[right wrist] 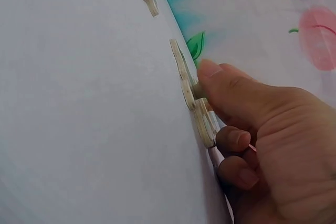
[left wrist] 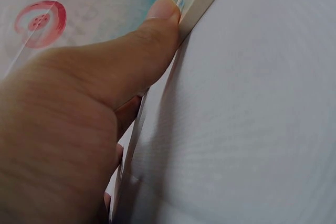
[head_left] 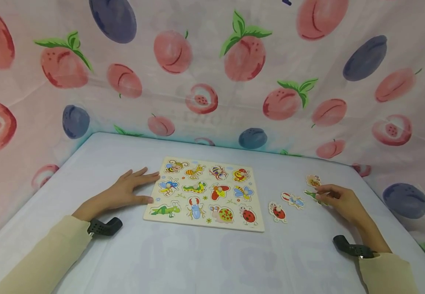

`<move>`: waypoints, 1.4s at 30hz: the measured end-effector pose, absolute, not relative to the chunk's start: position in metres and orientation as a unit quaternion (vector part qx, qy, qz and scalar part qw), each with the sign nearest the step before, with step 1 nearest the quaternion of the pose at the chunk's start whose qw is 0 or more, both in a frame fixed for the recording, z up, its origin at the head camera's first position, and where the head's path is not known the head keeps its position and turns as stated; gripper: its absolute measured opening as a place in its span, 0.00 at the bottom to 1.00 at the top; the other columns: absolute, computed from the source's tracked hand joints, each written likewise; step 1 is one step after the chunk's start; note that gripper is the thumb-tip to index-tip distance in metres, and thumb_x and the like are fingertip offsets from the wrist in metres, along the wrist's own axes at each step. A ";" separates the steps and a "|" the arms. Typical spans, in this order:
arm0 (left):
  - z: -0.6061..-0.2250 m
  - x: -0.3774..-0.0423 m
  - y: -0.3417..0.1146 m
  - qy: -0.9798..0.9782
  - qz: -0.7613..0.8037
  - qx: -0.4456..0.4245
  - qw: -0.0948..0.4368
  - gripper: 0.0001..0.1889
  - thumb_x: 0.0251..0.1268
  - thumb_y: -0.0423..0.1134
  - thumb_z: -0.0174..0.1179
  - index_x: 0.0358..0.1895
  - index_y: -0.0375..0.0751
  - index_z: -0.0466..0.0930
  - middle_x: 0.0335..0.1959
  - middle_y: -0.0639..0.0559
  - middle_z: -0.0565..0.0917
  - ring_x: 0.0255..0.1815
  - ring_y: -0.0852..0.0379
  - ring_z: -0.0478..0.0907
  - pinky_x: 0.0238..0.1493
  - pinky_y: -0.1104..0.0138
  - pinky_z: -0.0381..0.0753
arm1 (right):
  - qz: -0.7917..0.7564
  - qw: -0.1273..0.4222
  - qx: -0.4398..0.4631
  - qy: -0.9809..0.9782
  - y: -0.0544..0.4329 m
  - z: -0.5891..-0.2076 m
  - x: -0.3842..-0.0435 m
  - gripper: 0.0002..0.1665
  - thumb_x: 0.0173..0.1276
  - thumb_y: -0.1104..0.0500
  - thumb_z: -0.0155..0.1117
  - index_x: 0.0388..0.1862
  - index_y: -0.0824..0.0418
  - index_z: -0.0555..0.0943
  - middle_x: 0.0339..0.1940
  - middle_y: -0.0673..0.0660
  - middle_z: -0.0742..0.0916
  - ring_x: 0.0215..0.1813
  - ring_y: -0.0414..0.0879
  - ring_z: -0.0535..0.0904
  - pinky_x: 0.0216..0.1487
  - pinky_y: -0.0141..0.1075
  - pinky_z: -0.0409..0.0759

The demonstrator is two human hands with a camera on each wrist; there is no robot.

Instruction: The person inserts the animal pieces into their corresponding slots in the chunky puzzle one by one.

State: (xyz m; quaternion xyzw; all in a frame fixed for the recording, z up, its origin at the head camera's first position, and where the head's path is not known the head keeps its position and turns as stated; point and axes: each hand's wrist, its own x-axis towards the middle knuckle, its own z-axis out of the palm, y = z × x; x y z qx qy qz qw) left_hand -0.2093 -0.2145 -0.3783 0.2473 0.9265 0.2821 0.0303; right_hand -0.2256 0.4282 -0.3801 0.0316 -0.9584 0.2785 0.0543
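A wooden insect puzzle board [head_left: 183,219] lies on the table. Knobbed pieces sit in its upper two rows; the bottom row shows a grasshopper, beetle, snail and ladybug. With spread fingers, my left hand [head_left: 124,190] touches the board's left edge, its thumb [left wrist: 161,11] against the side. Off to the right, my right hand [head_left: 341,203] pinches the knob of a green grasshopper puzzle piece [head_left: 310,194], partly hidden under the fingers. Close by are a blue beetle piece [head_left: 293,200], a ladybug piece [head_left: 278,212] and a snail piece [head_left: 313,180].
White cloth covers the table [head_left: 197,261]. A fruit-print curtain [head_left: 205,53] stands behind it and along both sides. Each wrist wears a black camera band, such as the left band [head_left: 106,226].
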 end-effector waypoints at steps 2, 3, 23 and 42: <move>-0.378 -0.209 -0.215 0.927 0.282 0.247 0.032 0.41 0.54 0.57 0.66 0.70 0.45 0.66 0.72 0.51 0.64 0.75 0.41 0.44 0.70 0.43 0.34 | 0.277 0.054 0.033 -0.959 0.430 -0.381 -0.226 0.28 0.65 0.40 0.63 0.54 0.59 0.81 0.47 0.60 0.83 0.39 0.48 0.72 0.32 0.28 0.72; -0.378 -0.209 -0.215 0.926 0.283 0.247 0.033 0.41 0.54 0.57 0.66 0.70 0.45 0.65 0.72 0.51 0.64 0.75 0.40 0.44 0.70 0.43 0.33 | 0.277 0.052 0.034 -0.959 0.430 -0.381 -0.226 0.28 0.65 0.40 0.63 0.54 0.59 0.81 0.46 0.60 0.83 0.39 0.49 0.72 0.32 0.28 0.72; -0.377 -0.210 -0.214 0.926 0.281 0.249 0.032 0.41 0.54 0.57 0.67 0.70 0.43 0.66 0.71 0.50 0.65 0.75 0.40 0.45 0.70 0.43 0.34 | 0.236 0.042 0.036 -0.970 0.426 -0.382 -0.227 0.22 0.68 0.47 0.62 0.51 0.62 0.82 0.48 0.64 0.83 0.45 0.54 0.74 0.43 0.42 0.74; -0.378 -0.209 -0.214 0.927 0.282 0.246 0.032 0.42 0.53 0.58 0.67 0.70 0.44 0.66 0.71 0.50 0.65 0.75 0.40 0.45 0.70 0.43 0.34 | 0.219 0.047 0.102 -0.969 0.421 -0.377 -0.227 0.13 0.71 0.57 0.60 0.47 0.65 0.81 0.43 0.62 0.83 0.45 0.56 0.76 0.47 0.52 0.75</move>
